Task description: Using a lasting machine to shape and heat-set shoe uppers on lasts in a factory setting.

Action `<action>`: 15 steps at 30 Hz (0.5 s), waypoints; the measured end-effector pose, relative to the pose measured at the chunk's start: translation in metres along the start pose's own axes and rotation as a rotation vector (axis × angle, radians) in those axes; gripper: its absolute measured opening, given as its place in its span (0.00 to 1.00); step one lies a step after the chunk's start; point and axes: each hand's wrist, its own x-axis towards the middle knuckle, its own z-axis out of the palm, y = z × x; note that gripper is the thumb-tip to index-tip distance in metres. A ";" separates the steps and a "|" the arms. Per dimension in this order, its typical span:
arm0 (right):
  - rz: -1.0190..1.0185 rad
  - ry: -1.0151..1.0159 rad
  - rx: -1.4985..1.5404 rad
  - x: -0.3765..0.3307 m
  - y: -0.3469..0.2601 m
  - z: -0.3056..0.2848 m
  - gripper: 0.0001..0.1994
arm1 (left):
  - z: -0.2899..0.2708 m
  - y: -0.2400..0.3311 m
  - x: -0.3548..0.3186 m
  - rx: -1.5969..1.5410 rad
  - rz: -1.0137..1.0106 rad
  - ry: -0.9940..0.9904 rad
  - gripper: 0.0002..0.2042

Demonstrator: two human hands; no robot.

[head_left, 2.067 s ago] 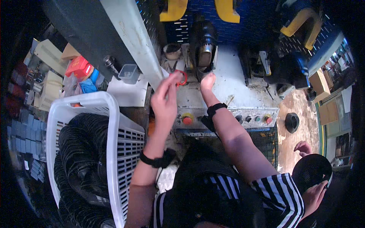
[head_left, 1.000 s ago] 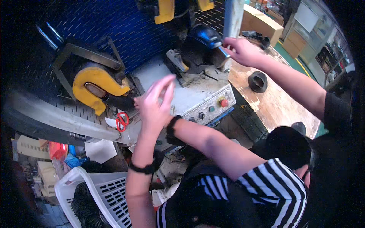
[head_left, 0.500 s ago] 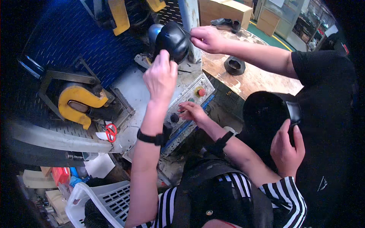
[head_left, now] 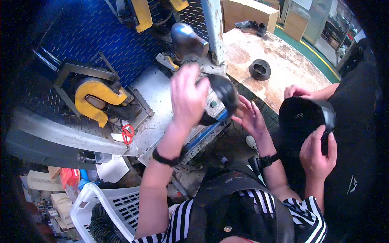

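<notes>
A black cap (head_left: pixel 224 94) is between my hands over the control panel, blurred by motion. My left hand (head_left: pixel 188 97) is closed at its left side; the grip is partly smeared. At the cap's right edge my right hand (head_left: pixel 252 116) has its fingers spread, close to it; contact is hard to make out. Behind the cap stands a shiny rounded metal form (head_left: pixel 187 39), bare. To my right, a co-worker in black holds another dark cap (head_left: pixel 302 115) with a glossy brim, using both hands.
Yellow curved clamps (head_left: pixel 86 101) sit on the machine at left, near red-handled scissors (head_left: pixel 128 135). A wooden table (head_left: pixel 239 50) carries a black cap-like piece (head_left: pixel 259 69) and dark shoes (head_left: pixel 251 27). A white basket (head_left: pixel 115 204) with dark items stands at lower left.
The cap has come off the metal form and moved toward me. My right hand has risen to it. The co-worker's arm has drawn back from the form to the other cap.
</notes>
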 end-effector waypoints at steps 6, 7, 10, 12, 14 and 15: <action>-0.160 0.020 -0.079 -0.008 -0.009 0.018 0.24 | -0.009 -0.017 0.043 -0.133 -0.038 -0.051 0.07; -0.199 0.023 -0.138 -0.008 -0.016 0.022 0.25 | -0.014 -0.005 0.037 -0.221 -0.029 -0.072 0.08; 0.046 -0.176 -0.041 -0.003 -0.037 0.027 0.31 | -0.022 0.024 0.015 -0.416 0.217 -0.108 0.10; 0.146 -0.360 0.074 -0.004 -0.040 0.033 0.34 | -0.023 0.043 0.001 -0.446 0.393 -0.228 0.10; 0.122 -0.316 0.187 -0.008 -0.036 0.044 0.18 | -0.020 0.054 -0.016 -0.487 0.396 -0.272 0.11; 0.135 -0.193 0.001 -0.014 -0.037 0.049 0.16 | -0.018 0.058 -0.025 -0.497 0.404 -0.309 0.13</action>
